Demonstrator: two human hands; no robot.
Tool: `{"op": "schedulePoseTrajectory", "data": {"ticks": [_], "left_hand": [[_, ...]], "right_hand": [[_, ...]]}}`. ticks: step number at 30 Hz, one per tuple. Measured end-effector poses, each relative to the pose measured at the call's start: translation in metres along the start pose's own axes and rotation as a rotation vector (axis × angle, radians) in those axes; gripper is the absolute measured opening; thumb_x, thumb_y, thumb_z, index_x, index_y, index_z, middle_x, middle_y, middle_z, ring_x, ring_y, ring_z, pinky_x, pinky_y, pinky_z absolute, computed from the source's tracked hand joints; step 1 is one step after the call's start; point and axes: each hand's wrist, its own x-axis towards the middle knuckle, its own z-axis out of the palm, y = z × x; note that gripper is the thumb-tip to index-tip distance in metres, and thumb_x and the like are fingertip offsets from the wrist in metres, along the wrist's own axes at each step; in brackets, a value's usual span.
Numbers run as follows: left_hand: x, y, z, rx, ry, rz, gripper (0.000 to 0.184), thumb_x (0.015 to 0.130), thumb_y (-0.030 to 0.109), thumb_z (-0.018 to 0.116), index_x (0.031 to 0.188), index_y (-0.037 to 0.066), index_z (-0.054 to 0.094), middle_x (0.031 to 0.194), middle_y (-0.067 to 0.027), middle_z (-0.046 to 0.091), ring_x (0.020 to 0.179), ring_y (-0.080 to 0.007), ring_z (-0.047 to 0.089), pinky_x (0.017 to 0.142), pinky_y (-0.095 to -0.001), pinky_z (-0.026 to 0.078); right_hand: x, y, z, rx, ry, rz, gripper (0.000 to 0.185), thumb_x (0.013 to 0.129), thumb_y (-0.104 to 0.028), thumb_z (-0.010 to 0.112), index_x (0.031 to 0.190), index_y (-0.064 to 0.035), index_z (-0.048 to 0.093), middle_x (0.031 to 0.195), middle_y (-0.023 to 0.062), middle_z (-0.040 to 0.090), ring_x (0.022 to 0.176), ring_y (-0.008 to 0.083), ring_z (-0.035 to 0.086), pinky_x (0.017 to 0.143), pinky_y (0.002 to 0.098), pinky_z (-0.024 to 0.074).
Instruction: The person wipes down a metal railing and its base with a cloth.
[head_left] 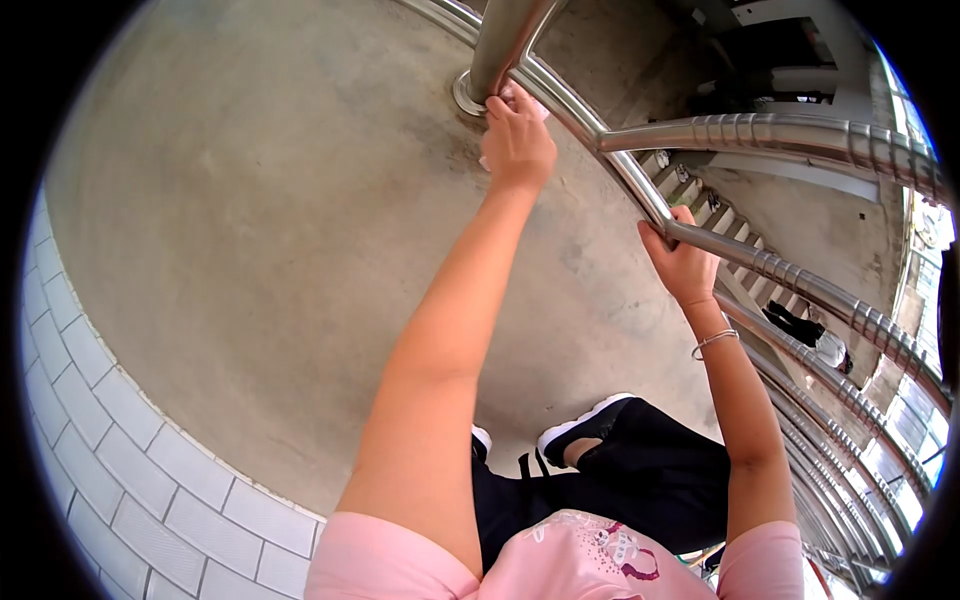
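My left hand (520,148) is at the foot of the thick steel post (495,50), its fingers closed on a pale pinkish cloth (538,108) that shows at both sides of the hand. The cloth is pressed near the joint of the post and the lower rail. Further right, my right hand (688,262), with a bracelet at the wrist, grips the metal railing (640,185) where a bar branches off. Its thumb lies on the near side of the rail and the other fingers go behind it.
Steel bars (800,275) run down the right side. Beyond them are stairs (735,225) and a person (828,345) in a white top and dark trousers. Bare concrete floor (250,250) spreads left, bordered by white tiles (130,460). My shoe (570,430) is below.
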Motion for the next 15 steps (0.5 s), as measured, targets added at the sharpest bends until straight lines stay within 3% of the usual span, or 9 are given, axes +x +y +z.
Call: {"op": "schedulePoseTrajectory", "data": {"ticks": [5,8,10,11,13,15], "left_hand": [[0.007,0.01,0.005,0.259,-0.145,-0.134,0.05,0.085,0.012,0.055,0.13,-0.001,0.039,0.109,-0.0181,0.045,0.096,-0.0268,0.055,0.067,-0.0326,0.054],[0.003,-0.008,0.007,0.349,-0.05,-0.026,0.042,0.087,0.014,0.055,0.125,0.001,0.046,0.107,-0.015,0.048,0.092,-0.0241,0.057,0.065,-0.0324,0.054],[-0.003,-0.024,-0.005,0.388,0.052,0.167,0.029,0.087,0.017,0.056,0.113,0.005,0.056,0.1,-0.0112,0.051,0.086,-0.0219,0.058,0.063,-0.032,0.053],[-0.004,-0.03,-0.009,0.389,0.049,0.17,0.029,0.087,0.017,0.056,0.113,0.005,0.056,0.1,-0.0112,0.051,0.086,-0.0219,0.058,0.063,-0.032,0.053],[-0.005,-0.043,-0.019,0.356,0.017,0.216,0.034,0.078,0.011,0.064,0.111,0.015,0.056,0.098,-0.0123,0.051,0.088,-0.0271,0.06,0.066,-0.0379,0.053],[-0.005,-0.052,-0.027,0.356,-0.021,0.186,0.033,0.078,0.011,0.064,0.11,0.015,0.057,0.099,-0.012,0.051,0.088,-0.0277,0.06,0.068,-0.0391,0.053]], "right_hand": [[0.001,0.005,0.003,0.017,0.04,-0.051,0.033,0.078,-0.038,0.069,0.083,-0.0094,0.054,0.06,0.0064,0.057,0.053,0.0238,0.055,0.051,0.0356,0.0421],[0.001,0.005,0.004,0.027,0.045,-0.067,0.033,0.079,-0.038,0.069,0.082,-0.0094,0.053,0.058,0.0059,0.056,0.051,0.0234,0.054,0.05,0.0356,0.0417],[-0.001,0.006,0.004,0.019,0.051,-0.071,0.033,0.079,-0.038,0.069,0.082,-0.0093,0.053,0.057,0.0056,0.056,0.051,0.023,0.054,0.049,0.0356,0.0415],[0.0,0.006,0.002,0.004,0.043,-0.07,0.033,0.079,-0.038,0.069,0.082,-0.0093,0.053,0.056,0.0053,0.055,0.05,0.0228,0.054,0.049,0.0352,0.0414],[0.0,0.002,0.0,-0.004,0.035,-0.067,0.034,0.079,-0.039,0.069,0.081,-0.0093,0.054,0.055,0.005,0.055,0.049,0.0226,0.054,0.05,0.0348,0.0414],[0.0,0.003,0.002,-0.004,0.028,-0.059,0.034,0.078,-0.039,0.069,0.082,-0.0095,0.054,0.055,0.0049,0.055,0.049,0.0224,0.054,0.05,0.0348,0.0414]]}}
